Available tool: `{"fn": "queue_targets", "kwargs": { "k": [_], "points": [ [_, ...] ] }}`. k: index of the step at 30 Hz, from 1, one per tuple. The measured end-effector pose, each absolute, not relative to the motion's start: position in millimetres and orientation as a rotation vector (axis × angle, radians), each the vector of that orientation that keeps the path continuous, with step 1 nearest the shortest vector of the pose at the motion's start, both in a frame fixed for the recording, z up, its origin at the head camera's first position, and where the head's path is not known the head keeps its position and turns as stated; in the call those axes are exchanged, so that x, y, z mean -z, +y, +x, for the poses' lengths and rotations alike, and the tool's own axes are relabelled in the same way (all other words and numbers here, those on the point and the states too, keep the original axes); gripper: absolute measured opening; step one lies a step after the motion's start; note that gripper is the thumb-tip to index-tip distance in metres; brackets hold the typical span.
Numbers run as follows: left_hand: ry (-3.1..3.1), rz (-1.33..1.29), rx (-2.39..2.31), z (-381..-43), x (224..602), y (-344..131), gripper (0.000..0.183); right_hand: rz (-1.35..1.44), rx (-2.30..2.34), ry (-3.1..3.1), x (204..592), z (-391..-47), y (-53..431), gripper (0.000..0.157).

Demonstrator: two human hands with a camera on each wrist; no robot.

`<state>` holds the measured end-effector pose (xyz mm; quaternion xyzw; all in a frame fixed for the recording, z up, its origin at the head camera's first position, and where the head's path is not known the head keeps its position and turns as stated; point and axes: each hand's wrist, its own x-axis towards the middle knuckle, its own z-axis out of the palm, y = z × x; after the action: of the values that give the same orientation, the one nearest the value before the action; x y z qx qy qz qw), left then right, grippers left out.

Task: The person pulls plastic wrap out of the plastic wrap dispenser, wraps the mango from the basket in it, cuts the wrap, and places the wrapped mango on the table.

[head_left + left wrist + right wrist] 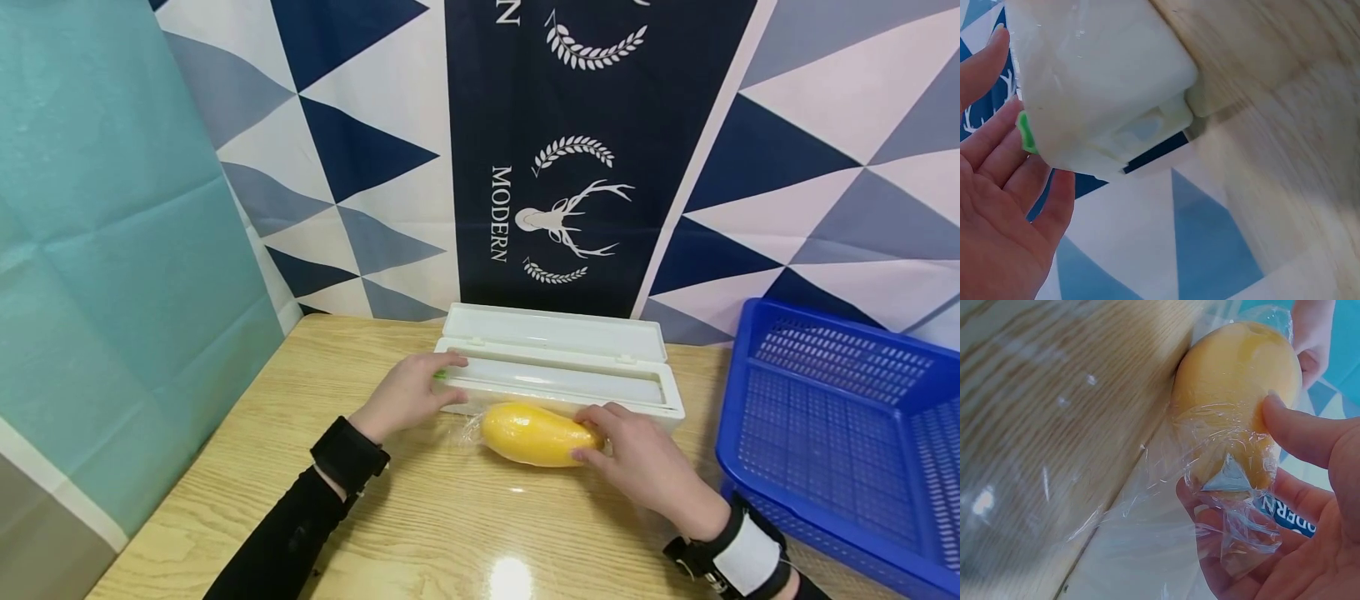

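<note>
A yellow mango-shaped fruit (534, 435) wrapped in clear cling film lies on the table along the front of a long white cling film box (570, 403). My right hand (647, 458) holds the fruit's narrower right end, the thumb on top and the fingers behind, as the right wrist view shows. Loose film (1250, 534) bunches at that end, over the fingers. At the box's left end is my left hand (411, 390), its fingers fairly straight beside a small green piece (1026, 132). Inside the box lies a film roll (555, 380), its lid (555, 332) raised behind.
A blue plastic basket (731, 433) stands at the right of the wooden table (420, 517). Behind the box hangs a patterned cloth (390, 208), and a teal sheet (127, 233) hangs on the left.
</note>
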<state>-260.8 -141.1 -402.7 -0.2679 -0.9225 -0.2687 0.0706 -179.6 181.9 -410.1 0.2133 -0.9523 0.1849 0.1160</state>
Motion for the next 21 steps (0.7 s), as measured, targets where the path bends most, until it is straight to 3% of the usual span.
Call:
{"fn": "queue_targets", "kwargs": {
  "k": [21],
  "points": [
    [-2.756, -0.826, 0.88, -273.2, 417.9, -150.0, 0.05, 0.645, -0.476, -2.766, 396.4, -174.3, 178.5, 0.032]
  ]
}}
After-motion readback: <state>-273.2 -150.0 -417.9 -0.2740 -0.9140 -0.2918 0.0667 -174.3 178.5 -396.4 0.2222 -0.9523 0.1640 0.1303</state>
